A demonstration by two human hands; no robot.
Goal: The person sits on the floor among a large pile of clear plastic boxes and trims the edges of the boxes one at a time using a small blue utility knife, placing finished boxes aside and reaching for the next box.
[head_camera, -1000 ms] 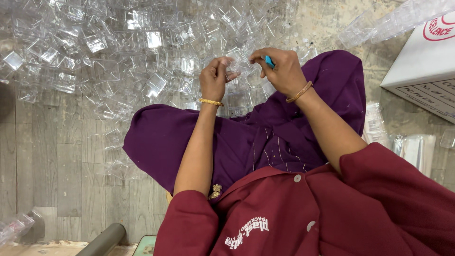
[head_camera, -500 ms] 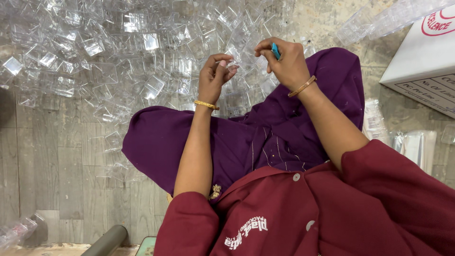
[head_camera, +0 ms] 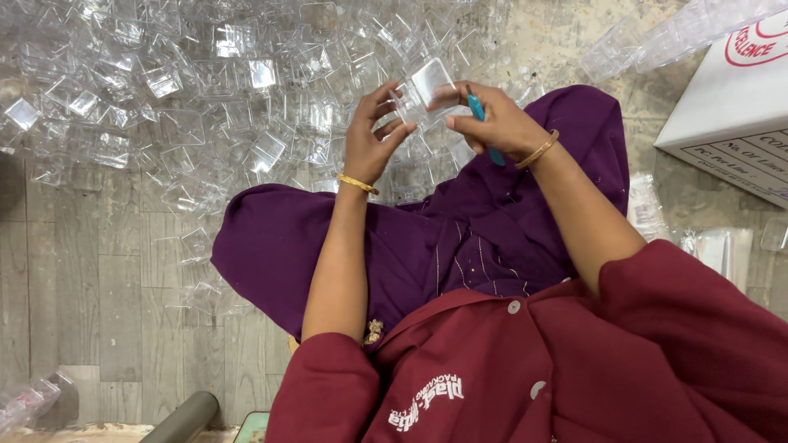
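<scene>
Grey floor carries a heap of clear boxes [head_camera: 205, 90]; above it, left hand [head_camera: 371, 139] and right hand [head_camera: 492, 127], which also grips a blue tool [head_camera: 480, 115], pinch one clear box [head_camera: 427, 86]; steady fingertip support probably suits trimming best.

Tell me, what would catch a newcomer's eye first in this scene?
Most striking is the heap of clear plastic boxes spread over the grey floor across the top of the view. In the middle, the left hand and right hand hold one clear box up between them, the right hand also gripping a small blue tool. Purple cloth covers the lap below, and a white carton sits at the right edge.
</scene>
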